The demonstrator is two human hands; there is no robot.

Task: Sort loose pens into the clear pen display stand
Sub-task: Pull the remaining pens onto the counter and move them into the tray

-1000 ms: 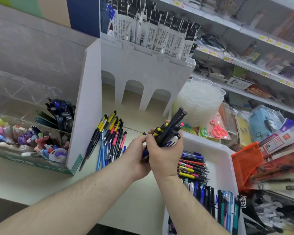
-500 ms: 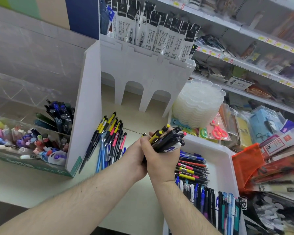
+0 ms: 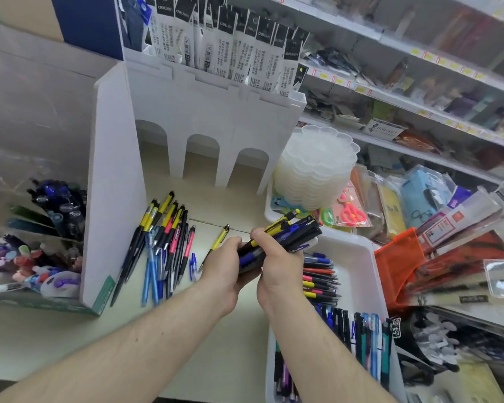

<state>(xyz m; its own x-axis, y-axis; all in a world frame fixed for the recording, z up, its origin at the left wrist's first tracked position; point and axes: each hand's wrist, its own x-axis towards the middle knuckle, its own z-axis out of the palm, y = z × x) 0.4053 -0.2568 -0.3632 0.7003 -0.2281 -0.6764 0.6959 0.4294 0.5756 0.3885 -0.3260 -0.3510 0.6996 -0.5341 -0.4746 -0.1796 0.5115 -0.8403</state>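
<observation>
At far left the clear pen display stand (image 3: 41, 225) waits, part-filled; loose pens (image 3: 160, 242) lie on the worktop (image 3: 41, 338). Left hand (image 3: 224, 271) and right hand (image 3: 277, 269), together, clasp a pen bundle (image 3: 285, 234). Gathering step, I judge; next, carry it left.

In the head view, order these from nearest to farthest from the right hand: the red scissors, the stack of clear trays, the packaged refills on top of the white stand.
From the right hand:
1. Red scissors, to the upper right, beside the white bin.
2. Stack of clear trays, directly above the hand, behind the scissors.
3. Packaged refills, at the top, standing in the white stand.
</observation>
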